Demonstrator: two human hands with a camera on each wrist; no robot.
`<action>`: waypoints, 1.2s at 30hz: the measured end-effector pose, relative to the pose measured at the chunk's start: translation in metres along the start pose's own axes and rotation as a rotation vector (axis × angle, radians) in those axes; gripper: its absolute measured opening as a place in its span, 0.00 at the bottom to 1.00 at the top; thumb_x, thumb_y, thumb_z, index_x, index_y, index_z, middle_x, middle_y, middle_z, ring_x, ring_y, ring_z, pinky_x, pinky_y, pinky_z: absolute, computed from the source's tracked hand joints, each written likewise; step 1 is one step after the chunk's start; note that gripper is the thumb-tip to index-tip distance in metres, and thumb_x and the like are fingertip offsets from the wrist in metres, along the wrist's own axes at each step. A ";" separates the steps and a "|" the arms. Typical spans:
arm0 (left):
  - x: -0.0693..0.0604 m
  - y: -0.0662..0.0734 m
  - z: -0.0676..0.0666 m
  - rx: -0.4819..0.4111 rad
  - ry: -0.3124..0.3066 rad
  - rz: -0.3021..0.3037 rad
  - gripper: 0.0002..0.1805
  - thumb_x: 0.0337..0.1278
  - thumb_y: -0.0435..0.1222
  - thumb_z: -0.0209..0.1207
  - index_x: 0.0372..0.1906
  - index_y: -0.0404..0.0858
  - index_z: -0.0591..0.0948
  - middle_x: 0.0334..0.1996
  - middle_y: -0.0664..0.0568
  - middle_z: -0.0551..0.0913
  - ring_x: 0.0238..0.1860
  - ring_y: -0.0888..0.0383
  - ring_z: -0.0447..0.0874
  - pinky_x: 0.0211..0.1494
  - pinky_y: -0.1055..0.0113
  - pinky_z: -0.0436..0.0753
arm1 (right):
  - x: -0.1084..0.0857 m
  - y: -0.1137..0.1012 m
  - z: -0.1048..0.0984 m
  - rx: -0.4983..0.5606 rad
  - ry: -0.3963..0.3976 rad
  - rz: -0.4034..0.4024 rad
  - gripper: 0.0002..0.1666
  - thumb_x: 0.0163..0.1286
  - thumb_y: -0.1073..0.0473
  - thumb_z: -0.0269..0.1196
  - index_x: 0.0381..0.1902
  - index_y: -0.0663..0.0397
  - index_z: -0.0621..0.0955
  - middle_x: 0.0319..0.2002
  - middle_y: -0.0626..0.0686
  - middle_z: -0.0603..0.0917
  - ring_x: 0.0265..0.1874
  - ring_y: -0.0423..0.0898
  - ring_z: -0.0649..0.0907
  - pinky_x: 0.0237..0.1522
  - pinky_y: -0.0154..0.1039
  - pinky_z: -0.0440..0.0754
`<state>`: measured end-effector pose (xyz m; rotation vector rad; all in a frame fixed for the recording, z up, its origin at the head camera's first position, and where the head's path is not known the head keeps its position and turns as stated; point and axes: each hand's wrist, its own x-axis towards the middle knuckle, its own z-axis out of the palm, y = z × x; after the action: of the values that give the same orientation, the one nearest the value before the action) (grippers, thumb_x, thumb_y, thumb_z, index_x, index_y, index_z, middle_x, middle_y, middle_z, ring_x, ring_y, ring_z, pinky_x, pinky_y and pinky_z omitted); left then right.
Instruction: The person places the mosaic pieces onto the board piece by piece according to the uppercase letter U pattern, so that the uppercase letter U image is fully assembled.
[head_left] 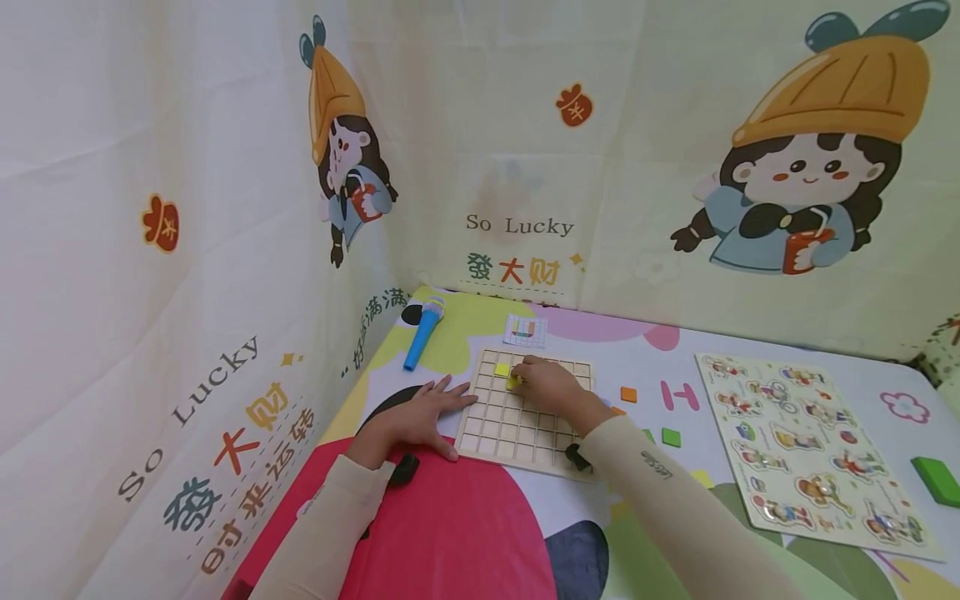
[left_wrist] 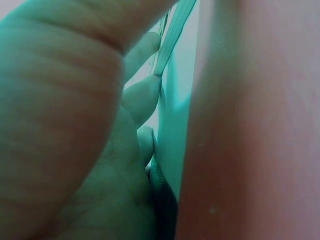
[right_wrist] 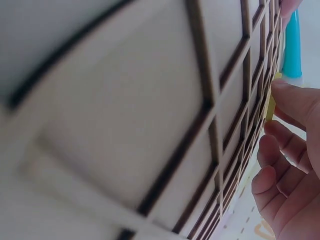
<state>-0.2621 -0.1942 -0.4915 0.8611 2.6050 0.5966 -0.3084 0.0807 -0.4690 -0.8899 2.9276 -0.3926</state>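
A wooden grid board (head_left: 487, 433) lies on the patterned cloth in the head view, with a yellow square tile (head_left: 502, 369) in one of its upper-left cells. Just beside that tile, my right hand (head_left: 551, 387) pinches another yellow tile (right_wrist: 270, 107) between thumb and fingertip, low over the grid. My left hand (head_left: 420, 421) lies with spread fingers against the board's left edge, fingertips touching it and holding no object. The left wrist view shows mostly the palm and fingers close up. My right hand and forearm hide part of the board's right side.
Behind the board lies a small printed pattern card (head_left: 525, 331); a blue toy microphone (head_left: 423, 333) is at its left. To the right are an orange tile (head_left: 628, 394), a green tile (head_left: 671, 437), a picture puzzle board (head_left: 817, 521) and a green block (head_left: 936, 481). Curtains enclose the back and left.
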 end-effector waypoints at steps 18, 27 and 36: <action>-0.002 0.003 -0.001 -0.015 -0.009 0.021 0.56 0.37 0.58 0.73 0.76 0.53 0.60 0.77 0.55 0.51 0.76 0.47 0.33 0.74 0.48 0.38 | 0.016 -0.018 0.007 0.013 -0.019 0.002 0.17 0.70 0.52 0.63 0.54 0.51 0.83 0.45 0.47 0.80 0.40 0.43 0.80 0.49 0.41 0.78; 0.000 0.002 -0.002 -0.011 -0.015 0.011 0.56 0.36 0.59 0.73 0.76 0.54 0.60 0.77 0.56 0.50 0.76 0.48 0.32 0.74 0.48 0.38 | 0.019 -0.022 0.008 -0.004 -0.028 0.007 0.17 0.70 0.53 0.63 0.54 0.51 0.83 0.45 0.48 0.80 0.42 0.43 0.80 0.50 0.41 0.78; 0.000 0.002 -0.002 -0.010 -0.013 0.012 0.57 0.36 0.59 0.73 0.76 0.55 0.60 0.77 0.56 0.50 0.76 0.47 0.32 0.74 0.48 0.38 | 0.020 -0.023 0.006 0.015 -0.034 0.051 0.18 0.71 0.51 0.62 0.55 0.49 0.83 0.44 0.46 0.79 0.41 0.43 0.80 0.50 0.42 0.78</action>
<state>-0.2620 -0.1932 -0.4886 0.8756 2.5844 0.6051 -0.3117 0.0503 -0.4688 -0.8094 2.9058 -0.3914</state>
